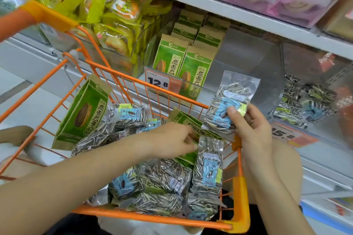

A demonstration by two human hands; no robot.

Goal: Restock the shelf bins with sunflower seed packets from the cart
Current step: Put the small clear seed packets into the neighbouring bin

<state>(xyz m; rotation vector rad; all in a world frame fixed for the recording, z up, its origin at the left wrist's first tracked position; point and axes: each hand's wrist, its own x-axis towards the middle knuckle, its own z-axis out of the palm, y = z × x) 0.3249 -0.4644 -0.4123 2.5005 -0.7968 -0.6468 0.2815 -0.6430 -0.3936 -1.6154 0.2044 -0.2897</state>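
Clear blue-labelled sunflower seed packet [228, 108], long axis upright, is pinched by the right hand [250, 126] just past the orange wire cart's rim [191, 102]; left hand [172, 139] pinches another packet [208, 166] beneath.

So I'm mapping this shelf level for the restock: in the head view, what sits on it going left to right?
Yellow snack packs → green seed boxes → 12.8 price tag → bare clear bin → bin of clear seed packets.
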